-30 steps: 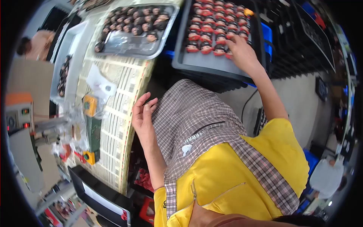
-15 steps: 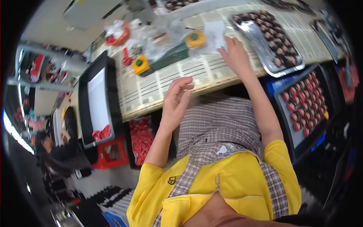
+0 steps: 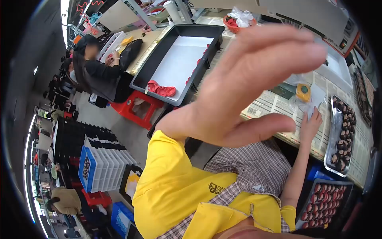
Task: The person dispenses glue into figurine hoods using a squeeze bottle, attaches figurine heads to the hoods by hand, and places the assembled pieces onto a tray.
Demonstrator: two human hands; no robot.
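Note:
My left hand [image 3: 242, 87] is raised very close to the camera and looks large. Its fingers stretch out with the thumb apart, and nothing is in it. On the newspaper-patterned table my right hand [image 3: 311, 125] rests at the lower edge of a white sheet [image 3: 318, 95], fingers spread. A yellow box with a green button [image 3: 303, 92] stands just beyond it, beside clear plastic. To its right is a shiny metal tray [image 3: 333, 153] of small dark, round pieces with pale tops. My left hand hides much of the table's middle.
A black tray [image 3: 139, 81] with white lining and red pieces sits left. Below it is a red stool [image 3: 139, 105]. A tray of red-and-dark pieces [image 3: 324, 203] lies under the table at right. A co-worker [image 3: 97, 67] sits far left, near stacked crates [image 3: 107, 167].
My left hand has risen from above the table's front edge to right before the camera. The view has swung left. My right hand stays by the white sheet.

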